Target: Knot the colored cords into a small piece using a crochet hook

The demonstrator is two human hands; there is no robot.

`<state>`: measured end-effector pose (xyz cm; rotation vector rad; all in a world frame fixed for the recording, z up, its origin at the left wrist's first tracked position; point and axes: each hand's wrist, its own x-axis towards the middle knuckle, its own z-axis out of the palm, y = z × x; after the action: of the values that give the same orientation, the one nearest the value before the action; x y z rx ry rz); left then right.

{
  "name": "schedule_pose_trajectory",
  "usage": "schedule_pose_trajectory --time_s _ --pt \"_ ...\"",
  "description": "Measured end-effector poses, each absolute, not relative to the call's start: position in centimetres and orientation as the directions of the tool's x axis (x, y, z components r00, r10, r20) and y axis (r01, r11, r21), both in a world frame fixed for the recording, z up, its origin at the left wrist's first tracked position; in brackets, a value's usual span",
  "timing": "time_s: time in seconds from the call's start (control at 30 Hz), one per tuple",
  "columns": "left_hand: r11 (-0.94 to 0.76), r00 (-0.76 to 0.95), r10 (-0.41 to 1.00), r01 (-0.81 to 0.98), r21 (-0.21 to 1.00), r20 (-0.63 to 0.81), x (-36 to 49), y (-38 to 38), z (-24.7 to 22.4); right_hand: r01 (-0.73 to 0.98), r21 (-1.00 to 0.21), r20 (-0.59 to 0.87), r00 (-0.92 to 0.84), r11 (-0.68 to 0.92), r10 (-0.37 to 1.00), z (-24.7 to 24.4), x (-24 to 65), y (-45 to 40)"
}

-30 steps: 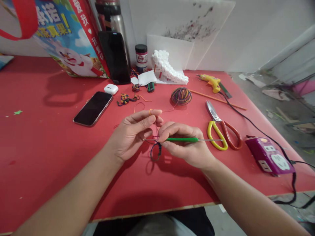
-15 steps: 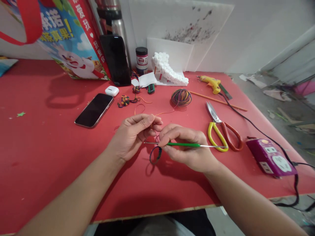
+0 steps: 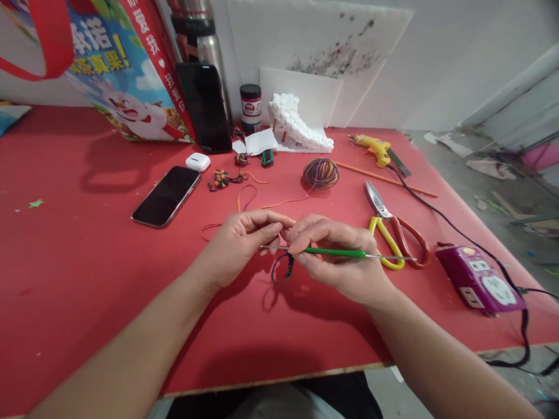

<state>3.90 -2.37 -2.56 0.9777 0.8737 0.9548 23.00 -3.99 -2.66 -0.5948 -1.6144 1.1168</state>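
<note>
A green-handled crochet hook [image 3: 336, 252] lies across the fingers of my right hand [image 3: 338, 256], pinched between thumb and index finger. Its thin metal tip points left, just below the fingertips of my left hand [image 3: 248, 238]. My left hand is closed on thin yarn, which runs over its index finger. A small dark loop of yarn work [image 3: 289, 265] hangs under the meeting fingertips; the fingers hide its upper part. The yarn leads back to a multicoloured ball of yarn [image 3: 321, 173] behind my hands.
Scissors [image 3: 379, 201] and a purple power socket box [image 3: 480, 279] lie to the right, with a yellow glue gun [image 3: 371, 148] behind. A phone [image 3: 167, 196], white earphone case [image 3: 198, 162] and small knotted piece [image 3: 220, 179] are at the left. A bag [image 3: 131, 87] stands farther back.
Both hands have come closer together. My right hand and the hook have shifted slightly right, and the hanging loop has moved right and up. The left fingers now stretch farther over the yarn.
</note>
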Motion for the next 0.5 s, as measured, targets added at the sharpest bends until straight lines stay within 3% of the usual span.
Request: schedule_pose_trajectory --time_s 0.37,0.5 --pt "0.033 0.301 0.953 0.016 0.999 -0.036 4.3 -2.8 -1.2 -0.131 -0.885 0.465 -0.271 0.446 0.843 -2.9 23.0 -3.8" --pt "0.18 0.349 0.929 -0.136 0.974 -0.123 4.3 -2.8 -1.6 -0.09 -0.897 0.441 -0.171 0.432 0.881 -3.0 22.9 -3.8"
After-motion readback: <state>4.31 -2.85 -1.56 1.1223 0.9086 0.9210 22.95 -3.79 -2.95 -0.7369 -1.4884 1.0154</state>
